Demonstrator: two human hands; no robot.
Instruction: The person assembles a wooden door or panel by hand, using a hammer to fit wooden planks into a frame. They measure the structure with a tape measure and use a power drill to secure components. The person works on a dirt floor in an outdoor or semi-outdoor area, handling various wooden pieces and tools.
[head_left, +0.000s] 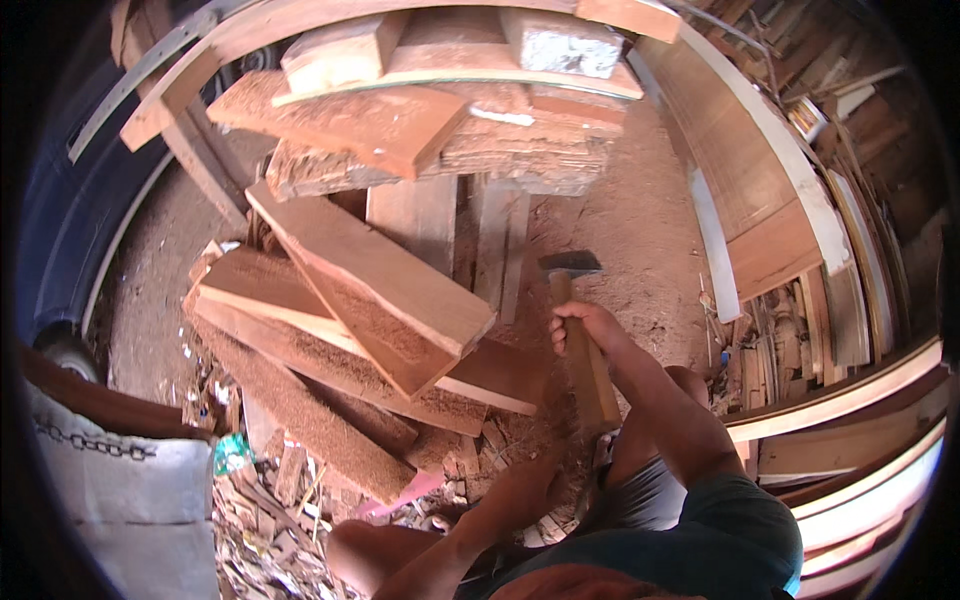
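Note:
My right hand (583, 326) is wrapped around the upper handle of a hammer-like tool with a dark metal head (571, 262), which points up and away from me. Below that fist a pale, wide wooden length (592, 395) runs down toward my knees; whether it is the tool's handle or a separate piece, I cannot make out. My left hand (535, 487) hangs low near the sawdust between my knees, dark and blurred, its fingers unclear. Just ahead of it and to the left lies a stack of thick sawn planks (375, 275), crossed over one another and dusted with sawdust.
A rough wooden bench (440, 160) bearing boards and blocks stands ahead. Large panels (745, 170) and timber racks line the right side. A dark blue vehicle (75, 220) is at the far left, above a metal sheet (140, 520) with a chain. Wood scraps (265, 530) litter the ground.

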